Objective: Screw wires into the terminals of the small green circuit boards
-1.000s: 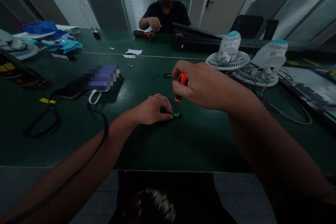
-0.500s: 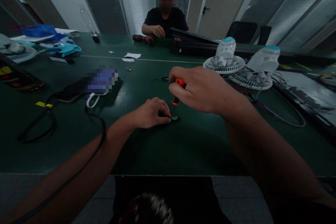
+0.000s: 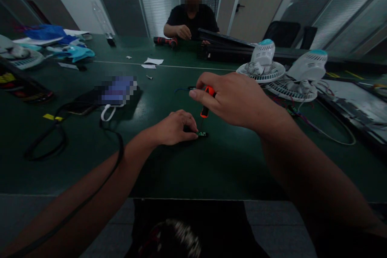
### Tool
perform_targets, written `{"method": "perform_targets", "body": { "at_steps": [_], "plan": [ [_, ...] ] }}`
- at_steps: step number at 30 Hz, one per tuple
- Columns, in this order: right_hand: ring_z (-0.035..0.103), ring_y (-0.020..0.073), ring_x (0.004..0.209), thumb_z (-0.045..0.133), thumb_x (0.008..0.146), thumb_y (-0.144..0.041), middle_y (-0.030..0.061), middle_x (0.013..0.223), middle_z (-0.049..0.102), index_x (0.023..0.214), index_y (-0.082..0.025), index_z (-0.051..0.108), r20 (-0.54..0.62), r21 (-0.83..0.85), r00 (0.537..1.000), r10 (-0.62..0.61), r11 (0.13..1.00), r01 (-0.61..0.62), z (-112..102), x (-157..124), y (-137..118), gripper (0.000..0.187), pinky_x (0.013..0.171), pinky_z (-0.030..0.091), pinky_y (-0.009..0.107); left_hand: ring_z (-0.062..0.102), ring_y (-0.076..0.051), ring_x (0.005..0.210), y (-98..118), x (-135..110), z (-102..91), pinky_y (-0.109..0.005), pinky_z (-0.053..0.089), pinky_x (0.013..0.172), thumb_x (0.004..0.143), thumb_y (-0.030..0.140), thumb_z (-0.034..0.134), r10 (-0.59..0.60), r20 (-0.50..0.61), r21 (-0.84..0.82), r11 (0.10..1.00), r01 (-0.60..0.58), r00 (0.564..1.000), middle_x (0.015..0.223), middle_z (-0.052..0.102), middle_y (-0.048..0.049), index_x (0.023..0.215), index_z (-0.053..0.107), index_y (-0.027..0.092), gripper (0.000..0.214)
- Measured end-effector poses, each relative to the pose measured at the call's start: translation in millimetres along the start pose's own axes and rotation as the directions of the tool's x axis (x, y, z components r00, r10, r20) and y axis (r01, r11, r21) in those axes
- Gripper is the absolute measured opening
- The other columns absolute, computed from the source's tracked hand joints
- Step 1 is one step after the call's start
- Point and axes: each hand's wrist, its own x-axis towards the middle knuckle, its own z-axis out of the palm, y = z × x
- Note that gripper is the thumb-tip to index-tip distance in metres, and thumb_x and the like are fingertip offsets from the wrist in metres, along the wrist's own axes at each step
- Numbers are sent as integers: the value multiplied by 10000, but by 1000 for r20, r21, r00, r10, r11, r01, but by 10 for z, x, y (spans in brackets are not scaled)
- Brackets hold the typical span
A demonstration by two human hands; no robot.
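Observation:
On the green table lies a small green circuit board (image 3: pixel 202 134), its left end pinched between the thumb and fingers of my left hand (image 3: pixel 177 127). My right hand (image 3: pixel 229 96) is closed around an orange and black screwdriver (image 3: pixel 205 111), held nearly upright. The thin shaft points down at the board; whether the tip touches it is too small to tell. Behind my right fingers lies a small dark piece with a blue wire (image 3: pixel 181 89), partly hidden.
Two white fan units (image 3: pixel 261 64) stand at the right, near a loose cable (image 3: pixel 338 141). At the left lie a phone (image 3: pixel 117 90) and a black cord (image 3: pixel 121 141) running over my left forearm. Across the table sits a person (image 3: pixel 193 18) beside a red and black power drill (image 3: pixel 165 41).
My right thumb and fingers have shifted their grip on the screwdriver handle, with more of the handle now showing. My left hand still pinches the circuit board. The view has tilted slightly.

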Motion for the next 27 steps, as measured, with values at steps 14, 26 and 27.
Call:
{"method": "perform_targets", "body": {
  "at_steps": [14, 26, 27],
  "plan": [
    [675, 277, 997, 499, 999, -310, 148, 1147, 745, 1265, -129, 636, 43, 66, 997, -59, 996, 56, 2, 13, 13, 350, 826, 438, 358, 646, -228, 1105, -45, 8, 23, -394, 454, 1023, 850, 322, 739, 31, -23, 4, 1000, -31, 999, 1051, 759, -23, 874, 786, 219, 116],
    [660, 259, 986, 499, 954, -251, 151, 1141, 727, 1261, -111, 620, 44, 120, 993, -106, 988, 100, 6, 12, 33, 358, 838, 428, 352, 665, -229, 1074, -51, 11, 30, -383, 470, 1001, 843, 307, 750, 46, -26, -7, 999, -46, 999, 1017, 761, -29, 856, 786, 215, 100],
    [657, 256, 982, 499, 952, -249, 149, 1133, 727, 1259, -109, 620, 48, 118, 993, -105, 988, 98, 4, 13, 34, 358, 836, 424, 350, 667, -227, 1069, -56, 12, 32, -379, 473, 996, 844, 310, 748, 47, -24, -11, 999, -47, 999, 1018, 760, -30, 856, 785, 214, 104]
  ]
}}
